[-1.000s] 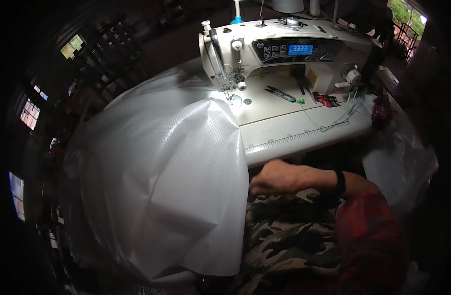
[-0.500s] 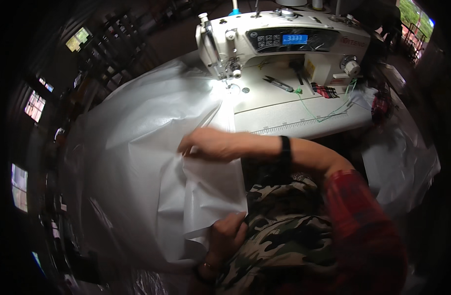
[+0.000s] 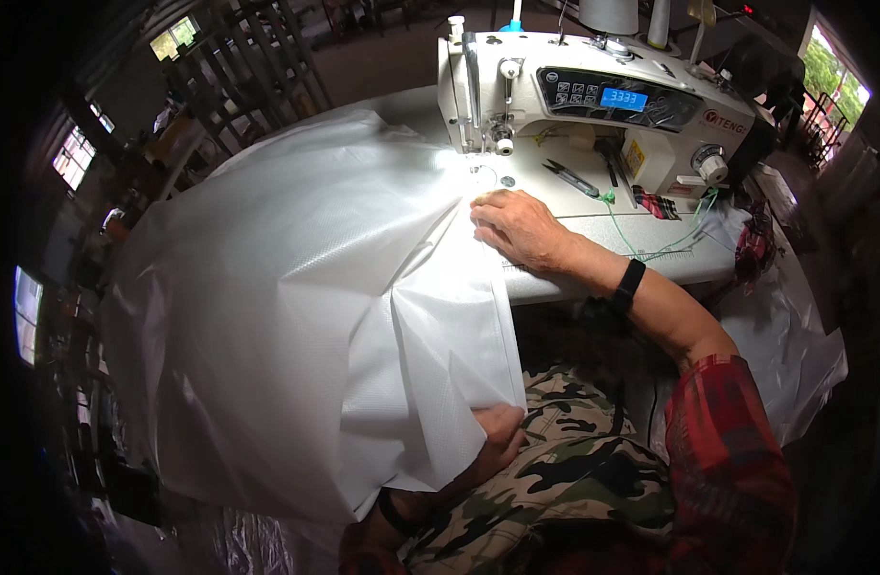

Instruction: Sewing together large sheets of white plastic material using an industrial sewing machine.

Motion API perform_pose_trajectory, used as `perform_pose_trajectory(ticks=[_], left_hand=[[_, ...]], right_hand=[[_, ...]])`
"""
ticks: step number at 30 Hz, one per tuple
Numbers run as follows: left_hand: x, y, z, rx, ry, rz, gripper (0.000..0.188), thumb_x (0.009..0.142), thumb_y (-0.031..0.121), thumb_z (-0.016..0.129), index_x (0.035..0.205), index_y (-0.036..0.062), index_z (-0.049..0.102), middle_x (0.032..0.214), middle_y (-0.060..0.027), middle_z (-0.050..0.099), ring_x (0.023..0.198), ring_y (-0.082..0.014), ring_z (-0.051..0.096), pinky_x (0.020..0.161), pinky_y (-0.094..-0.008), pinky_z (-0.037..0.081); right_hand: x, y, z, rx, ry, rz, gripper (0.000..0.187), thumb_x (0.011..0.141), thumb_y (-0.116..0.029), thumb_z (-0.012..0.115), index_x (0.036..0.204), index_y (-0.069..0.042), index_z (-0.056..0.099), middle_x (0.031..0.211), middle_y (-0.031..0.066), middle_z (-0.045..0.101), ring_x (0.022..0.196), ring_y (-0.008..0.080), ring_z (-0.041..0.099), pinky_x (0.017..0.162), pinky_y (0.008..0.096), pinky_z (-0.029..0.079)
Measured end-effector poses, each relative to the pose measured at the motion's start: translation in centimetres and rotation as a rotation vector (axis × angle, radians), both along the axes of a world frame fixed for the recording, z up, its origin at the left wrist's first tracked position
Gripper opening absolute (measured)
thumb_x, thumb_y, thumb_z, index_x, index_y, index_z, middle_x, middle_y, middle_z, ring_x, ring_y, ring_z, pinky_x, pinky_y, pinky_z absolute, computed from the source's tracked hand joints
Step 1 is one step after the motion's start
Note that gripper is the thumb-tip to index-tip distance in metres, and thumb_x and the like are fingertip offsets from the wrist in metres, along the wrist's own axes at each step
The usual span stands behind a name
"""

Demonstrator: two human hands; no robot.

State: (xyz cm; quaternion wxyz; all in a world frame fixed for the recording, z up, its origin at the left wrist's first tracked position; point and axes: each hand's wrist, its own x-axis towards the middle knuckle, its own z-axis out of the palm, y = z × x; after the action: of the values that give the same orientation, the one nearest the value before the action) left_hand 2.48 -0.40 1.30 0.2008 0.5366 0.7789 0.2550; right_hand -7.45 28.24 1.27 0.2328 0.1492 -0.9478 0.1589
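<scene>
A large white plastic-like sheet (image 3: 296,287) spreads over the left side of the sewing table, with creases running from its middle. Its folded right edge leads up to the needle area of a white sewing machine (image 3: 584,96), where a bright lamp shines. My right hand (image 3: 521,228) lies just in front of the presser foot, its curled fingers gripping the sheet's edge. Lower down, at the sheet's near corner, my left hand (image 3: 500,431) is closed on the same edge; part of it is hidden under the sheet. The needle itself is lost in the glare.
Thread snips (image 3: 571,179) lie on the machine bed, beside a green thread (image 3: 632,240) and a plaid scrap (image 3: 657,203). More white sheeting (image 3: 780,335) hangs at the right. Thread cones (image 3: 610,14) stand behind the machine. Camouflage cloth (image 3: 574,460) covers my lap.
My right hand has moved from the middle of the sheet up and right to its edge by the needle. My left hand keeps the lower corner. The whole view has shifted somewhat.
</scene>
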Motion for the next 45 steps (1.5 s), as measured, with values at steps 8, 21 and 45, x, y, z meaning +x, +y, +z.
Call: perform_pose_trajectory(ticks=[8, 21, 45], left_hand=[[-3.8, 1.4, -1.5, 0.105, 0.083, 0.144, 0.012, 0.085, 0.009, 0.062, 0.087, 0.0017, 0.053, 0.079, -0.0172, 0.055, 0.075, -0.0356, 0.059, 0.068, -0.0436, 0.045], [-11.7, 8.2, 1.1, 0.125, 0.409, 0.108, 0.015, 0.085, 0.009, 0.063, 0.077, 0.002, 0.052, 0.067, -0.0193, 0.058, 0.065, -0.0388, 0.062, 0.059, -0.0463, 0.049], [-12.8, 13.8, 1.0, 0.068, 0.503, 0.527, 0.014, 0.084, 0.009, 0.061, 0.094, 0.0017, 0.068, 0.073, -0.0183, 0.065, 0.068, -0.0361, 0.065, 0.064, -0.0434, 0.051]], right_hand=[[-1.2, 1.0, 0.1, -0.001, -0.034, -0.01, 0.031, 0.092, -0.027, 0.062, 0.107, 0.0, 0.062, 0.12, 0.0192, 0.063, 0.112, 0.0329, 0.057, 0.096, 0.0445, 0.043], [-1.0, 1.8, 0.3, -0.005, -0.07, 0.031, 0.039, 0.092, -0.026, 0.061, 0.118, 0.002, 0.058, 0.127, 0.022, 0.057, 0.119, 0.0354, 0.052, 0.102, 0.0442, 0.039], [-2.0, 4.5, 0.1, -0.241, -0.23, 0.034, 0.03, 0.094, -0.013, 0.051, 0.115, 0.003, 0.066, 0.122, 0.0163, 0.06, 0.12, 0.0288, 0.051, 0.106, 0.0403, 0.036]])
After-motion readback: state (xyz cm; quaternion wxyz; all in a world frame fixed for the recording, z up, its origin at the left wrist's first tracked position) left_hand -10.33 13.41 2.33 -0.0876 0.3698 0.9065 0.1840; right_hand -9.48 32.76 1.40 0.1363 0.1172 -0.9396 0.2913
